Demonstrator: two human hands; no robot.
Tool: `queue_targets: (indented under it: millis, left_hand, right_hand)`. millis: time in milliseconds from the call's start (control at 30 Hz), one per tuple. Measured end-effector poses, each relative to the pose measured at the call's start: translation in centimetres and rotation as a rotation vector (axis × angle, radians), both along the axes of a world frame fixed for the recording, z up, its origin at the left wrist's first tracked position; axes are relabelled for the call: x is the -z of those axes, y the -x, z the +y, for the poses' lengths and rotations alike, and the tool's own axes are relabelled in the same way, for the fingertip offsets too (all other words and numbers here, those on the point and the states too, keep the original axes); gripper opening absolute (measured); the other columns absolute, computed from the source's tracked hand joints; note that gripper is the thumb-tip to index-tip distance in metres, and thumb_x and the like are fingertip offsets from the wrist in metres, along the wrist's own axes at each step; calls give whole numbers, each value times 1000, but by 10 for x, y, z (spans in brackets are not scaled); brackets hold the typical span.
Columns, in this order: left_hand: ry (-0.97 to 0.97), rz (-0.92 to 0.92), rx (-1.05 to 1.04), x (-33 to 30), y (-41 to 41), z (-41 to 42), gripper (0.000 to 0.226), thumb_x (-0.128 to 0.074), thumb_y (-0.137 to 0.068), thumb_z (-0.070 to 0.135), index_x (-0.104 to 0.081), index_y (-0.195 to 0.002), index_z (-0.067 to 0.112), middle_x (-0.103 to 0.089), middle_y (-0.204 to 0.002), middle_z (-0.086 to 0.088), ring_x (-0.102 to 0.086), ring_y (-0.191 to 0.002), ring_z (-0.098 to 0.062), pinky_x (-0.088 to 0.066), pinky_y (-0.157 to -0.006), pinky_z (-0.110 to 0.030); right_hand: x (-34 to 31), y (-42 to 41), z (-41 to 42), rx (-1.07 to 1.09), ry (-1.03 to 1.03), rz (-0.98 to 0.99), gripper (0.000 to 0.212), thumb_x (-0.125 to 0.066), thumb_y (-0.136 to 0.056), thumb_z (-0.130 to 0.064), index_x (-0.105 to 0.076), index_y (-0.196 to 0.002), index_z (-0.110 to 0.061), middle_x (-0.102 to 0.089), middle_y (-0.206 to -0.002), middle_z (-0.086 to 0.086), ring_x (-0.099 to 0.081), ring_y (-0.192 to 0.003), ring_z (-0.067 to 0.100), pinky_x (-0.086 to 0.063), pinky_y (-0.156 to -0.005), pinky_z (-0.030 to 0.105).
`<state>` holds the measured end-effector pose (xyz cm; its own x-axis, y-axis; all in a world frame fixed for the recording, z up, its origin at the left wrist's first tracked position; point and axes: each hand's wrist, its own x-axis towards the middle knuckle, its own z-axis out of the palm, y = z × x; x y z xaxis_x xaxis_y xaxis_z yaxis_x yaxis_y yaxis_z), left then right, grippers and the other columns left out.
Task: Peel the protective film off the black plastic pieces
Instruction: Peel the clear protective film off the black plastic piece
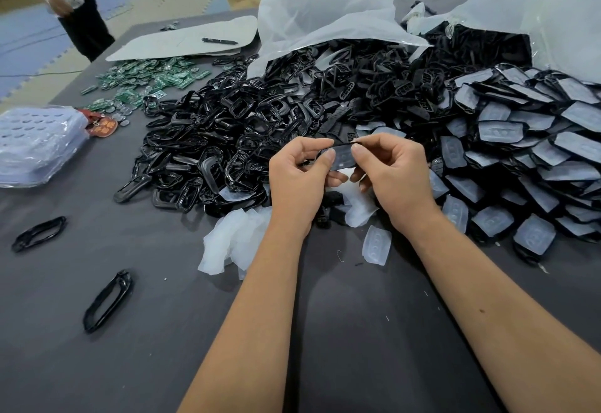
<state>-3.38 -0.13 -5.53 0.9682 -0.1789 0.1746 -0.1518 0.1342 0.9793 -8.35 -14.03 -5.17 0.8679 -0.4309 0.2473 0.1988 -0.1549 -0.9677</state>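
Hands, left hand [297,178] and right hand [390,175], pinching black piece [341,157] by opposite edges above table [162,331].

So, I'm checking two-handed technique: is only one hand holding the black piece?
No, both the left hand and right hand pinch the black piece between them.

head-worn, facing down, close over table [97,364]
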Motion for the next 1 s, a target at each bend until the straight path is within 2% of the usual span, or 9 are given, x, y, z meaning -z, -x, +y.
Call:
queue_targets:
  millis: [167,467,633,800,1000]
  left_hand:
    - [11,1,26,-2,1,0,10,-74,-92,1,-73,-99,8,-77,-88,-8,-72,-60,-22,-57,-58,-25]
    - [7,12,20,0,0,0,13,-68,-94,-4,-72,-100,6,-77,-88,-10,-73,-60,-25,-56,-57,-24]
    - [13,7,34,-1,1,0,12,-72,-91,-4,-71,-98,5,-77,-86,-8,-71,-58,-22,-57,-57,-25]
    - [3,11,38,-1,1,0,12,-70,-92,-5,-71,-99,4,-77,-87,-8,-72,-58,-22,-56,-57,-24]
    - [14,6,55,-2,2,1,10,-70,-94,-2,-71,-95,8,-77,-82,-10,-70,-57,-21,-56,-56,-25]
  right_hand:
    - [2,-1,-1,14,17,-3,2,-76,-93,-11,-74,-93,-12,-74,-73,2,-69,-58,17,-52,-51,26]
    - [2,-2,-1,7,18,-11,6,-69,-98,-10,-74,-94,-12,-71,-68,-2,-67,-56,15,-52,-49,25]
    - [1,-1,1,2,75,-7,4,-77,-92,-12,-75,-92,-15,-76,-78,1,-71,-62,15,-53,-54,23]
    - [1,-1,1,9,78,3,5,-77,-92,-12,-75,-91,-16,-75,-73,-4,-70,-59,12,-51,-53,20]
    - [0,0,0,-9,46,-4,7,-79,-90,-13,-73,-87,-11,-75,-71,0,-68,-56,15,-50,-51,22]
